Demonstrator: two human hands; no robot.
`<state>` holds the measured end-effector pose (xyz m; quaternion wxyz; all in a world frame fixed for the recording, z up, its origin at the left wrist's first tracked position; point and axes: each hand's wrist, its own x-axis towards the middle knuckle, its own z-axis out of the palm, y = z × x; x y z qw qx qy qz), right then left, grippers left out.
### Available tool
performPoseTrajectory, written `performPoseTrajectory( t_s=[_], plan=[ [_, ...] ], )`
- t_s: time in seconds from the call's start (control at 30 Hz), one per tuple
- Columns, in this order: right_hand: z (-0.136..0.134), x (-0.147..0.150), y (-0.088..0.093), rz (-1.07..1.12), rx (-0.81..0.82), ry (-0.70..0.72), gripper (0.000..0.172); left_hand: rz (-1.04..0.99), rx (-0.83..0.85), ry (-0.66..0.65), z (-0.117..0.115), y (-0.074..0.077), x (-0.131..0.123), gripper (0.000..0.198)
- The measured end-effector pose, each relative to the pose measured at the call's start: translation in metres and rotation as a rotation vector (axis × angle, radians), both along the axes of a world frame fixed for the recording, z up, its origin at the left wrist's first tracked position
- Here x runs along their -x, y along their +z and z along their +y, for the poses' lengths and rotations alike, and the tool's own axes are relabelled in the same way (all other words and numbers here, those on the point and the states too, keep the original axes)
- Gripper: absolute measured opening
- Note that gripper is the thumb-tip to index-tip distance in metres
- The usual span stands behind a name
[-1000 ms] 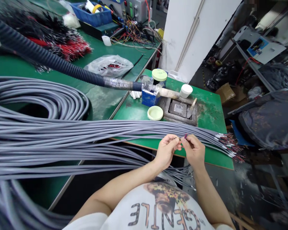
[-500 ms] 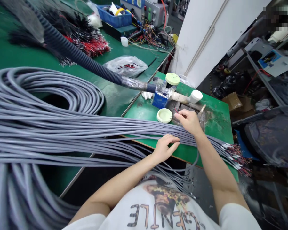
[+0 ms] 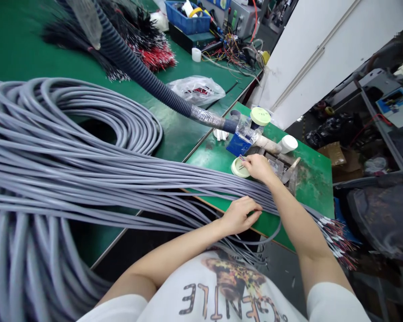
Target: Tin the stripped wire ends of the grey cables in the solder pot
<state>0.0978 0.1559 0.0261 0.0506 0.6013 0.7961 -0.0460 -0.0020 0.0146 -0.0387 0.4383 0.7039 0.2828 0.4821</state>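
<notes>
My right hand (image 3: 259, 169) pinches the thin coloured wire tips of a grey cable (image 3: 242, 158) just above a round pale tin lid (image 3: 240, 168). A small metal solder pot (image 3: 278, 164) lies just beyond that hand, partly hidden, with a flat metal scraper (image 3: 290, 172) on it. My left hand (image 3: 241, 215) rests against the near side of a long bundle of grey cables (image 3: 97, 179), and I see no clear grip. The bundle crosses the green workbench (image 3: 309, 188), and its stripped ends (image 3: 334, 237) fan out past the right edge.
A blue box (image 3: 239, 144), a clear bottle (image 3: 249, 126) and a white cap (image 3: 288, 144) stand beyond my hands. A ribbed black hose (image 3: 137, 71) reaches over the cables to them. Coiled cable fills the left side, and a plastic bag (image 3: 196, 89) lies on the far bench.
My right hand has moved away from my left, carrying the wire tips to the pale lid. My left hand has dropped to the bundle. The view has swung, shifting the scene rightward.
</notes>
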Motion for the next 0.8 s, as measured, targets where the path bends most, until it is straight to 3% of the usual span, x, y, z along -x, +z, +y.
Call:
performPoseTrajectory(
  t_s=[0.17,0.3,0.5,0.63,0.8],
  plan=[
    [-0.001,0.006,0.0,-0.09,0.017,-0.012,0.028,0.044,-0.06,0.017,0.0,-0.002,-0.001,0.02],
    [-0.002,0.0,0.011,-0.064,-0.005,-0.006,0.03,0.075,-0.106,0.044,0.001,-0.006,-0.002,0.018],
    [0.004,-0.068,0.031,0.067,-0.11,-0.119,0.035,0.103,-0.132,0.049,0.001,-0.007,-0.002,0.015],
    [0.012,-0.118,0.02,0.012,-0.118,-0.317,0.035,0.125,-0.141,0.04,0.001,-0.007,-0.002,0.014],
    [0.019,-0.141,-0.003,-0.032,-0.08,-0.424,0.032,0.124,-0.135,0.036,0.0,-0.006,-0.003,0.014]
  ],
)
